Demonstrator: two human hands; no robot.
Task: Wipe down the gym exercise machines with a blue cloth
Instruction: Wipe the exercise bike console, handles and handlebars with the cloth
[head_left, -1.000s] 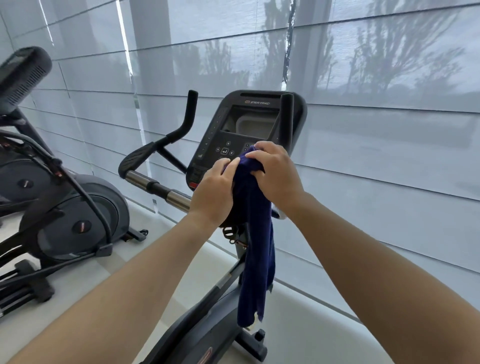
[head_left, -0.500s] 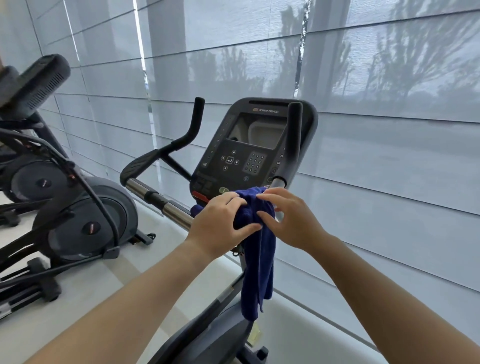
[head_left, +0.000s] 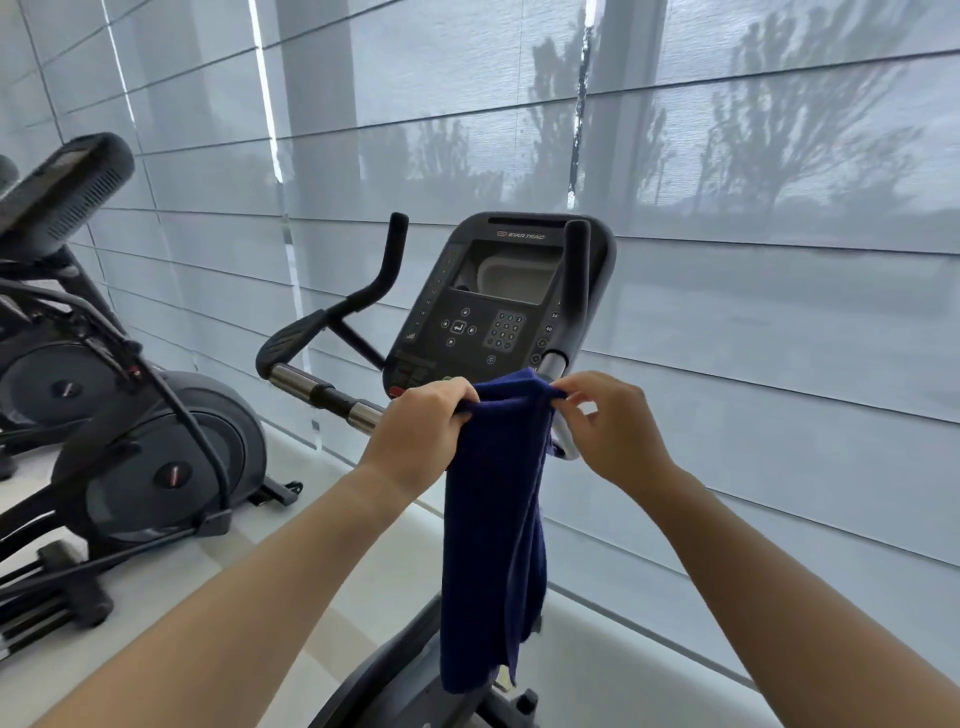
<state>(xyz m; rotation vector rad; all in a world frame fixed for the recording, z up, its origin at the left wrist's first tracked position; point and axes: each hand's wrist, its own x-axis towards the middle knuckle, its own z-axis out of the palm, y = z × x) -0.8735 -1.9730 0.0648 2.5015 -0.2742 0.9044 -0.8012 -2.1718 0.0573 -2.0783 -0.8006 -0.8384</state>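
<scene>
A dark blue cloth (head_left: 493, 530) hangs long and narrow in front of an exercise bike. My left hand (head_left: 415, 431) grips its top left corner in a fist. My right hand (head_left: 613, 431) pinches the top right corner between thumb and fingertips. The cloth's top edge is stretched between them just below the bike's black console (head_left: 493, 306), which carries a screen and keypad. The bike's handlebar (head_left: 322, 395) runs left with chrome sections, and an upright black grip (head_left: 574, 280) stands in front of the console's right side. The cloth hides the bike's stem.
Two elliptical machines (head_left: 156, 457) stand to the left on the pale floor, one with a raised console (head_left: 57, 192). Grey window blinds (head_left: 727, 260) fill the wall behind the bike. A low white ledge (head_left: 623, 665) runs under the window.
Both hands came down from the console's keypad to below it and moved apart, spreading the cloth's top edge. The console's buttons are now uncovered.
</scene>
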